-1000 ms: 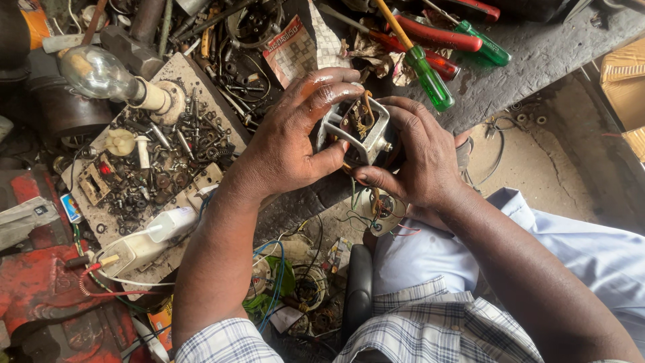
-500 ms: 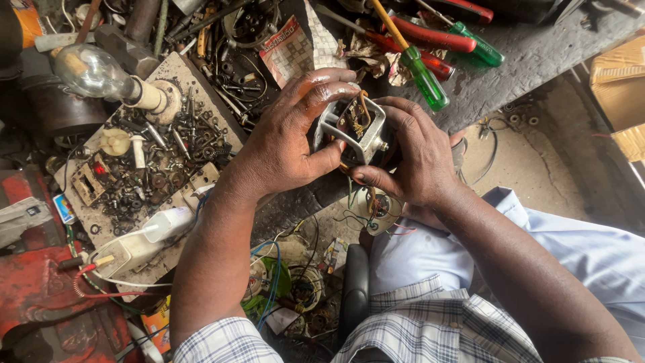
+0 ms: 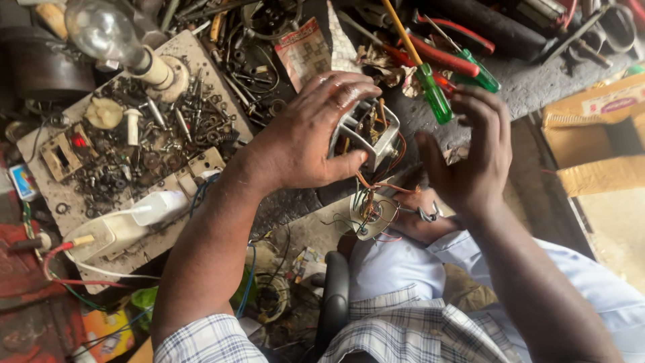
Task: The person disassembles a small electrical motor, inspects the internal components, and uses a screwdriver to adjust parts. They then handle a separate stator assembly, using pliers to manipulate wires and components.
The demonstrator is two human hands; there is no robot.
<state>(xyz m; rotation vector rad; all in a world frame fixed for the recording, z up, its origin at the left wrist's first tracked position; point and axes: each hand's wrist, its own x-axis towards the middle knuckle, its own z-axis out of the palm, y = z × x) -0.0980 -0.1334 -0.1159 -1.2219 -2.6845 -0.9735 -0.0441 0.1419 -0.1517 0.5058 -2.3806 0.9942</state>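
My left hand [image 3: 312, 138] grips a small grey metal motor [image 3: 368, 132] with copper windings and orange wires, holding it over the workbench. Wires run down from it to a round white part [image 3: 368, 215] that hangs below. My right hand [image 3: 474, 154] is off the motor, fingers apart and holding nothing, just to its right. A green-handled screwdriver [image 3: 433, 91] lies on the bench right above that hand.
A board [image 3: 191, 54] littered with screws, nuts and small parts, plus a lamp bulb [image 3: 104, 30] in a holder, sits at the left. Red-handled pliers [image 3: 447, 60] lie at the top. A cardboard box [image 3: 598, 131] stands at the right. Tangled wires lie below.
My right hand has let go of the motor and moved away to the right, fingers spread. The left hand still holds the motor, which has tilted.
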